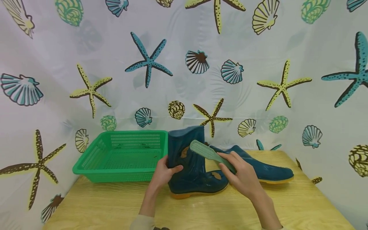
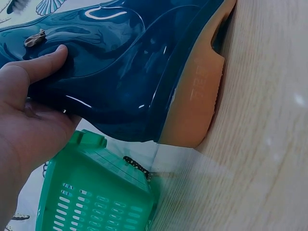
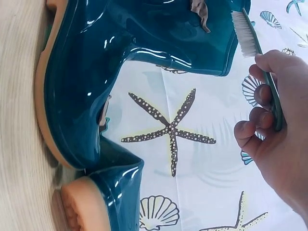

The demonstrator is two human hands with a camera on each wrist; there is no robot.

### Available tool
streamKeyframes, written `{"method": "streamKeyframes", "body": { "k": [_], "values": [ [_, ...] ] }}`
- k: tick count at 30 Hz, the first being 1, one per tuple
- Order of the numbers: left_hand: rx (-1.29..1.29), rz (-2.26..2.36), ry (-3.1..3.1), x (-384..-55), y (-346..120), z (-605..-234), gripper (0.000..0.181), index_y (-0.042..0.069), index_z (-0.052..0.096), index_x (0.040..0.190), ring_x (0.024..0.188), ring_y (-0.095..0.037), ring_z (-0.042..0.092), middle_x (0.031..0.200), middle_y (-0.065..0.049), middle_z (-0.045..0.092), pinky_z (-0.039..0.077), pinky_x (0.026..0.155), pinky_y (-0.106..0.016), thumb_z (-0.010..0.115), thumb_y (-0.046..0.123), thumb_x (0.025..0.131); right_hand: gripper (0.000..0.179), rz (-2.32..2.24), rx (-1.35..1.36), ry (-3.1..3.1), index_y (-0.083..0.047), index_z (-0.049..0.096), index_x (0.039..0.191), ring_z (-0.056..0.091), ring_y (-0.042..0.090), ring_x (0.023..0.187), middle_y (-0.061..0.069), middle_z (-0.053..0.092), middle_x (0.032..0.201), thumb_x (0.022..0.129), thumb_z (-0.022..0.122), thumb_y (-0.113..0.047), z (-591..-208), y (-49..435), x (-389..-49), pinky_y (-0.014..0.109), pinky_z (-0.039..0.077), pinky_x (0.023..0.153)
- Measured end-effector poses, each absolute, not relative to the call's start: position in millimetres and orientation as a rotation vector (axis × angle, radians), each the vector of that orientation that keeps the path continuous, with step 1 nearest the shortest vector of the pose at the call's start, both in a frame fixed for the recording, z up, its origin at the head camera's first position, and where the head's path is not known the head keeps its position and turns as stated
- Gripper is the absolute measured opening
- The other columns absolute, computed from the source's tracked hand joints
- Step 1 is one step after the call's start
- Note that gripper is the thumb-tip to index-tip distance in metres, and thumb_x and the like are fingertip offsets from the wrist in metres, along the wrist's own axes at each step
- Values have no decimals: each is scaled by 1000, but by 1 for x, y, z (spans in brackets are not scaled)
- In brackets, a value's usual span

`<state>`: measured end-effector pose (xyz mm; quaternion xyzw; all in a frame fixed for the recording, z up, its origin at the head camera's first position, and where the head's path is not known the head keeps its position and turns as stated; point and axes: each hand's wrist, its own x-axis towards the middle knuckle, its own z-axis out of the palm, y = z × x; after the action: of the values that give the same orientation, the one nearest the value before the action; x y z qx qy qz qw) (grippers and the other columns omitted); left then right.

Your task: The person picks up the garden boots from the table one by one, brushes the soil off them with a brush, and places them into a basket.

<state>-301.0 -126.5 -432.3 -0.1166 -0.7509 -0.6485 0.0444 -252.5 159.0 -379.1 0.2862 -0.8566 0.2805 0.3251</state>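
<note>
A dark blue rubber boot [image 1: 187, 179] with a tan sole stands upright, toe to the right. My left hand [image 1: 164, 173] grips the back of its shaft, thumb [image 2: 50, 65] along the side and the other fingers mostly hidden behind. Brown patches mark the shaft and the foot [image 1: 216, 175]. In my right hand [image 1: 242, 175] is a green scrubbing brush [image 1: 205, 151], held by its handle. Its head overlaps the shaft's front edge in the head view; in the right wrist view the white bristles [image 3: 244, 36] face the boot near its top.
A second blue boot [image 1: 267, 169] lies behind and to the right, toe pointing right. Left of the upright boot stands a green plastic basket [image 1: 123, 176] with perforated walls. Both sit on a wooden table [image 1: 115, 204]. A white curtain [image 1: 178, 83] printed with shells and starfish hangs behind.
</note>
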Motion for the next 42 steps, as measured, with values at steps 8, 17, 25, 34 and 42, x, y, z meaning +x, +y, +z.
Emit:
{"method": "streamKeyframes", "body": {
  "k": [8, 17, 25, 34, 42],
  "values": [
    [-395, -1990, -2295, -301, -129, -432, 48, 8, 58, 131, 109, -28, 66, 124, -12, 66, 56, 91, -45, 77, 17, 87, 35, 793, 719, -2216, -17, 66, 128, 38, 4, 64, -9, 52, 90, 93, 69, -12, -380, 150, -258, 20, 34, 54],
    [-402, -1984, -2292, -301, -132, -432, 44, 3, 60, 126, 102, -27, 68, 117, -16, 68, 57, 87, -42, 78, 12, 86, 39, 759, 708, -2166, -15, 67, 129, 38, 3, 68, -6, 54, 89, 91, 70, -8, -384, 149, -266, 22, 35, 57],
    [-469, -1942, -2309, -299, -136, -433, 41, 2, 64, 122, 106, -28, 67, 117, -17, 69, 55, 92, -45, 78, 11, 85, 38, 730, 685, -2158, -14, 67, 130, 39, 8, 73, -6, 53, 88, 92, 69, -8, -384, 151, -268, 23, 34, 60],
    [-493, -1979, -2295, -300, -136, -433, 32, 2, 68, 113, 97, -19, 67, 108, -15, 72, 55, 86, -36, 79, 10, 84, 41, 731, 695, -2173, -18, 65, 132, 35, 6, 73, -7, 51, 87, 92, 69, -8, -380, 155, -271, 23, 32, 61],
    [-491, -2008, -2309, -299, -138, -436, 33, 3, 68, 115, 100, -21, 68, 110, -13, 72, 55, 90, -40, 78, 13, 85, 41, 765, 727, -2234, -20, 64, 134, 33, 2, 70, -8, 50, 88, 94, 67, -9, -384, 153, -272, 21, 32, 58]
  ]
}}
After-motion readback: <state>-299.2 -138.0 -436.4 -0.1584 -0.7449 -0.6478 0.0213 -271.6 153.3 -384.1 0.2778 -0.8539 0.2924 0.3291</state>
